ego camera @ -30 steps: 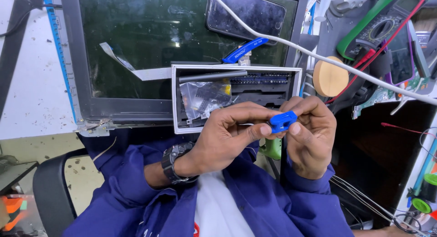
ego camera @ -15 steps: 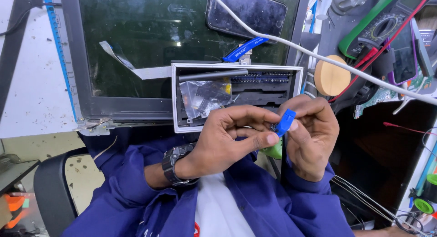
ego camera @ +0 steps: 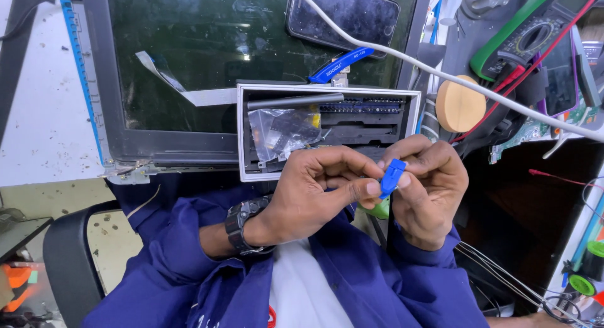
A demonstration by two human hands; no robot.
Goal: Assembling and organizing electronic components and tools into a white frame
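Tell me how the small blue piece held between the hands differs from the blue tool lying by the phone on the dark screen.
The small blue piece is pinched between the fingers of the left hand and right hand; the blue tool lies untouched on the dark screen. The piece is short and blocky; the tool is longer and slim. The piece stands nearly upright; the tool lies slanted. Both are blue.

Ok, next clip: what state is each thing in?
small blue part: pinched between fingertips of both hands
left hand: closed on the part
right hand: closed on the part
white box: open, contents exposed
phone: screen dark
large screen panel: dark, lying flat
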